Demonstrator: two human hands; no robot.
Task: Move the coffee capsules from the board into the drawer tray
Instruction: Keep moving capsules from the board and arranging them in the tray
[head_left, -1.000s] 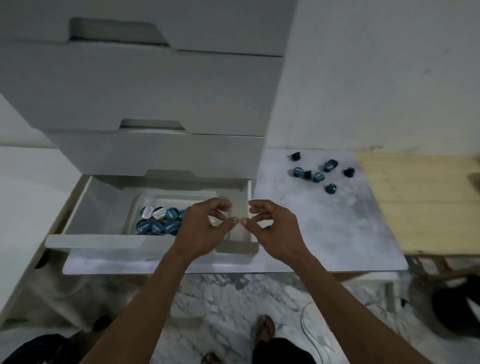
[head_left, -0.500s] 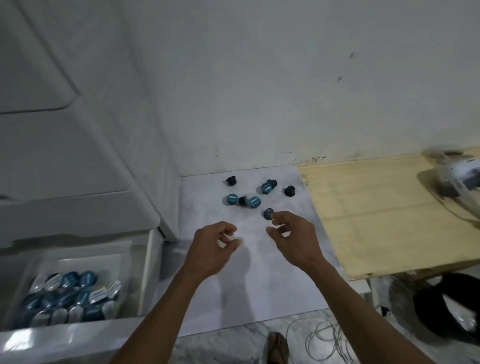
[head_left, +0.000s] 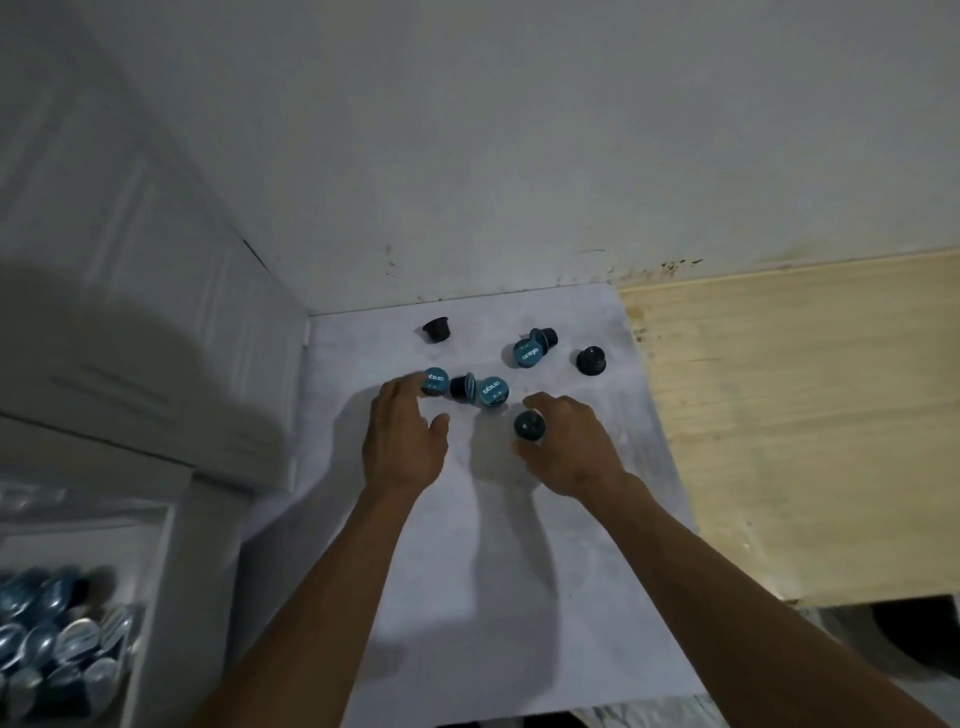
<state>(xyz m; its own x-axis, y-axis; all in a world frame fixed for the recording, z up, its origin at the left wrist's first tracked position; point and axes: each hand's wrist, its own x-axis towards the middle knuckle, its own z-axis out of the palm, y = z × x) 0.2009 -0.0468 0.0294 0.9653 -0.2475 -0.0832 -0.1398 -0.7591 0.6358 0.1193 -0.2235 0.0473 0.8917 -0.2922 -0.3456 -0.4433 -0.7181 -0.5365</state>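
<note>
Several dark coffee capsules with teal lids lie at the far end of the white board. My left hand is spread, its fingertips touching one teal-lidded capsule; two more lie just to the right. My right hand pinches a dark capsule between thumb and forefinger. Farther back are a black capsule, a teal-lidded pair and a dark one. The drawer tray at the lower left holds several capsules.
White cabinet drawer fronts rise on the left above the open drawer. A pale wooden tabletop adjoins the board on the right. The wall closes off the back. A dark object sits on the floor at the lower right.
Both hands have travelled from over the open drawer to the capsules on the board. The left now touches a capsule and the right has closed around one. My view has swung right.
</note>
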